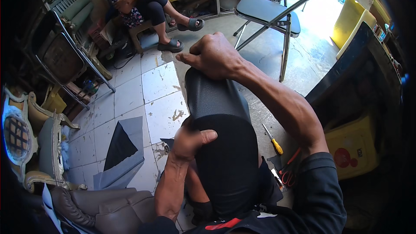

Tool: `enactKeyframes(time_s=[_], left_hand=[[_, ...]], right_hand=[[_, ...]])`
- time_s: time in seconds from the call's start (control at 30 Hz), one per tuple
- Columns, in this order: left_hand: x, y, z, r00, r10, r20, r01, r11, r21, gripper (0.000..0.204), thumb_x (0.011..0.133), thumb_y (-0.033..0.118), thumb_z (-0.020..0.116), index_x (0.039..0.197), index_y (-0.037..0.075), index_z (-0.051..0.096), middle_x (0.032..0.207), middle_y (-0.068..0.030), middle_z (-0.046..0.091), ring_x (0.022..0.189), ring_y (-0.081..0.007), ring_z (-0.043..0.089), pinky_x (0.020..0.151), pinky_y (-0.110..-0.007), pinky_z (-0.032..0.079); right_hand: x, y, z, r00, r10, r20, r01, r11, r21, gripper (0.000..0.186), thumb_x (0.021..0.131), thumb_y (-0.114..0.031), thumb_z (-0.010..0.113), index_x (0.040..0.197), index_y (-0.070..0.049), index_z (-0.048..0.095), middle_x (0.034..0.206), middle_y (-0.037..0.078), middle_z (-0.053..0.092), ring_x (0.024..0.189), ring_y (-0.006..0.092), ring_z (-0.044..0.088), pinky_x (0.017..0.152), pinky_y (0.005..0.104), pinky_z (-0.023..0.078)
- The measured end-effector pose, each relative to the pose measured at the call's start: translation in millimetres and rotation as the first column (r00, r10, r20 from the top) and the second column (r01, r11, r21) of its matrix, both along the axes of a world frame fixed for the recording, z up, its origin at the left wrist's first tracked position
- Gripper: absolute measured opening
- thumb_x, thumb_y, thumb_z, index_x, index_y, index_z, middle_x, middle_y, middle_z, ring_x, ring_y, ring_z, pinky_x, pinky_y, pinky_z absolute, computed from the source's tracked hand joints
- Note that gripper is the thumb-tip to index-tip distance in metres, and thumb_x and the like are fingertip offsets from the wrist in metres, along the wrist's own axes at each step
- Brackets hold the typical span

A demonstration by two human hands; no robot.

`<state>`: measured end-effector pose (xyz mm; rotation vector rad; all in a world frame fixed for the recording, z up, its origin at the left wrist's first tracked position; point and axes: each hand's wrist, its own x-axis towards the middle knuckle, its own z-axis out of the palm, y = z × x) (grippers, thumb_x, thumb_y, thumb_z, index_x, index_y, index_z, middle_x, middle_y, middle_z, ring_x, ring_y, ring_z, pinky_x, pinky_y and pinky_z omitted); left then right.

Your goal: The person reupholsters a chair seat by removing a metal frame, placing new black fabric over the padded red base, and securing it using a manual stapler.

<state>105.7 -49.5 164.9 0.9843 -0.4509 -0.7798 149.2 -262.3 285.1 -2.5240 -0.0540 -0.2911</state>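
Observation:
A long black motorcycle seat (227,160) lies lengthwise in front of my body, its far part shinier than the matte near part. My left hand (188,143) grips its left edge, the thumb on top and the fingers mostly hidden or blurred along the side. At the far end of the seat, my right hand (214,56) is closed with curled fingers, its wrist just above the cover. Whatever those fingers pinch, if anything, cannot be made out.
A screwdriver (276,144) with a yellow handle lies on the floor right of the seat, near an orange-handled tool (289,169). Grey and black sheet material (134,164) lies on the left tiles. A folding chair (266,13) stands ahead; a seated person (134,0) is at far left.

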Motion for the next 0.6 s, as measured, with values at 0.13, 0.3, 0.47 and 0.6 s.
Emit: enactKeyframes(time_s=[0.13,0.3,0.47,0.6], left_hand=[[6,-1,-11,0.999,0.023,-0.036,-0.023,1.0,0.003,0.062,0.081,0.005,0.083,0.137,-0.006,0.058,0.114,-0.0151,0.073,0.101,-0.0248,0.074,0.094,-0.036,0.062],[8,2,-14,0.988,-0.028,-0.149,0.022,0.999,-0.046,0.058,0.085,0.007,0.082,0.136,-0.006,0.059,0.113,-0.016,0.074,0.098,-0.0256,0.076,0.09,-0.038,0.064],[-1,-5,-15,0.988,-0.037,-0.151,0.014,0.989,-0.147,0.062,0.089,0.017,0.084,0.14,-0.005,0.056,0.12,-0.0172,0.072,0.105,-0.0274,0.075,0.093,-0.04,0.064],[3,1,-27,0.947,-0.055,-0.317,-0.023,0.971,-0.236,0.075,0.092,0.041,0.083,0.144,-0.004,0.053,0.13,-0.0183,0.069,0.115,-0.029,0.073,0.099,-0.044,0.062]], right_hand=[[12,-3,-13,0.999,-0.004,0.045,0.002,0.999,0.034,0.041,0.096,-0.039,0.071,0.103,0.0,0.082,0.088,0.027,0.076,0.087,0.0403,0.076,0.091,0.0439,0.059],[33,1,-33,1.0,0.019,0.025,-0.021,0.995,0.095,0.043,0.093,-0.038,0.072,0.099,0.004,0.081,0.09,0.028,0.075,0.09,0.0426,0.075,0.091,0.0446,0.059],[35,11,-73,0.987,0.125,-0.101,-0.104,0.977,0.185,0.045,0.094,-0.041,0.074,0.097,0.003,0.081,0.081,0.024,0.075,0.074,0.0345,0.073,0.08,0.0439,0.057],[33,27,-94,0.962,0.218,-0.162,-0.17,0.948,0.268,0.048,0.093,-0.044,0.074,0.095,0.004,0.081,0.083,0.025,0.075,0.075,0.0346,0.072,0.078,0.0436,0.056]])
